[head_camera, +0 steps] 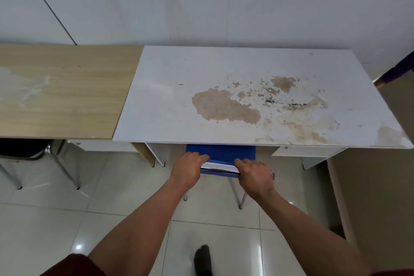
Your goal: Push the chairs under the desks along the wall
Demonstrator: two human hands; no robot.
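Observation:
A blue chair with chrome legs stands at the front of the stained white desk, its seat mostly under the desktop. My left hand and my right hand both grip the top rail of its backrest, one at each end. To the left, a black chair with chrome legs sits partly under the wooden desk. Both desks stand against the white wall.
A beige cabinet or box stands close on the right of the white desk. A dark purple object pokes in at the upper right. My foot in a dark sock rests on the glossy tiled floor.

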